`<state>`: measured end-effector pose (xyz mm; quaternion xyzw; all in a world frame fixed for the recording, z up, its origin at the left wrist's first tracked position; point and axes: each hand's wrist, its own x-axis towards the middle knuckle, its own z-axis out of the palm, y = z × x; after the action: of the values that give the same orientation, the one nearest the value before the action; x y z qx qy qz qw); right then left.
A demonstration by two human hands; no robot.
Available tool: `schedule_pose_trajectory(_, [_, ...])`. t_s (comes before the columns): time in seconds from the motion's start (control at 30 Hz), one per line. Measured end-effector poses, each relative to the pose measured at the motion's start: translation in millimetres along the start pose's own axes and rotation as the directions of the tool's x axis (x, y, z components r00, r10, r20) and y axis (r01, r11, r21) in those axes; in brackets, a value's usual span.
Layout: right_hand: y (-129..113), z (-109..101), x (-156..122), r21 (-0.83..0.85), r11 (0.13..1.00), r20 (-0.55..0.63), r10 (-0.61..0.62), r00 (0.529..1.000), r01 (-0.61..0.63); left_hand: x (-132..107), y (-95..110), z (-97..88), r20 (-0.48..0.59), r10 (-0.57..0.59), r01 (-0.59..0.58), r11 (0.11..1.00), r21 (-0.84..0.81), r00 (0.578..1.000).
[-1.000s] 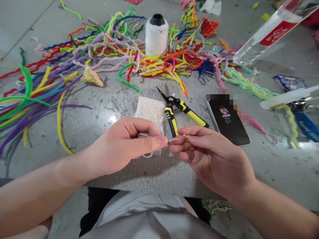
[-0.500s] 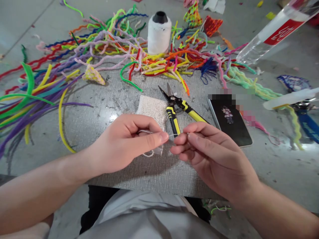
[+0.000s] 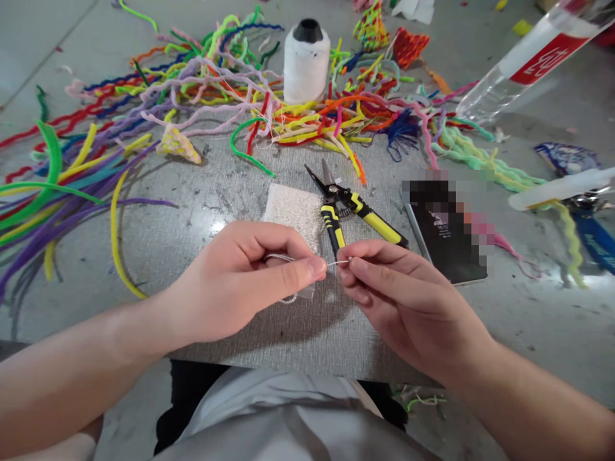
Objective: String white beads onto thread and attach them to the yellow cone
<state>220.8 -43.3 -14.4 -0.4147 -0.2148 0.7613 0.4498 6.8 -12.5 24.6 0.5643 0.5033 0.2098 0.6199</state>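
Thumb and index finger of my left hand [image 3: 269, 275] are closed on a thin white thread [image 3: 335, 263], whose short length sticks out to the right. A loop of the thread lies in the left palm, and a strand of small white beads [image 3: 289, 299] hangs below that hand. My right hand [image 3: 408, 294] is pinched at the other end of the thread on what looks like a tiny pale bead [image 3: 350, 259], mostly covered by the fingertips. Behind the left hand lies a clear bag of small white beads [image 3: 294, 208], partly hidden. Yellow-and-black pliers-like snips [image 3: 334, 192] rest beyond the hands, jaws apart.
A phone [image 3: 444, 237] lies right of the snips. A white thread spool [image 3: 306, 67] stands behind, amid many coloured fuzzy stems [image 3: 206, 96]. At the right are a tilted clear bottle [image 3: 523, 67] and a blue strap [image 3: 596, 240]. The table's front edge is near my lap.
My right hand has moved slightly left, closer to my left hand, and its fingers are gathered more tightly. My left hand keeps its pinch on the thread, almost still.
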Motion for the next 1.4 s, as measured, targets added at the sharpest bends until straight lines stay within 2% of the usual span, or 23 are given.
schedule_pose_trajectory(0.27, [-1.0, 1.0, -1.9, 0.064, 0.996, 0.008, -0.058, 0.998, 0.057, 4.1, -4.6, -1.6, 0.043, 0.046, -0.046, 0.999, -0.009, 0.998])
schedule_pose_trajectory(0.47, [-3.5, -0.4, -3.9, 0.021, 0.997, 0.009, -0.078, 0.997, 0.078, 0.2, -1.0, 0.1, 0.0, 0.014, -0.014, 1.0, 0.025, 1.0])
schedule_pose_trajectory(0.67, [-3.0, 1.8, -4.8, -0.007, 0.999, 0.034, -0.034, 0.999, 0.035, 1.6, -4.7, -0.7, 0.03, 0.084, -0.085, 0.996, 0.019, 0.996])
schedule_pose_trajectory(0.87, [-2.1, 2.7, -3.8, 0.008, 1.0, 0.073, 0.024, 0.997, -0.025, 1.3, -3.1, 0.3, 0.011, 0.127, -0.127, 0.991, 0.035, 0.992])
schedule_pose_trajectory(1.1, [2.2, -0.3, -2.3, -0.025, 1.0, 0.105, 0.019, 0.994, -0.016, -1.0, -4.5, -0.3, 0.021, 0.11, -0.11, 0.994, 0.008, 0.994])
schedule_pose_trajectory(1.23, [2.3, 0.5, -1.3, -0.028, 1.0, 0.149, -0.003, 0.989, 0.008, -2.1, -2.0, -0.5, 0.015, 0.05, -0.05, 0.998, 0.049, 0.999])
schedule_pose_trajectory(1.4, [2.9, 1.4, -0.4, -0.052, 0.998, 0.19, -0.033, 0.981, 0.044, -2.0, 0.0, -1.1, 0.013, 0.047, -0.048, 0.996, 0.077, 0.999])
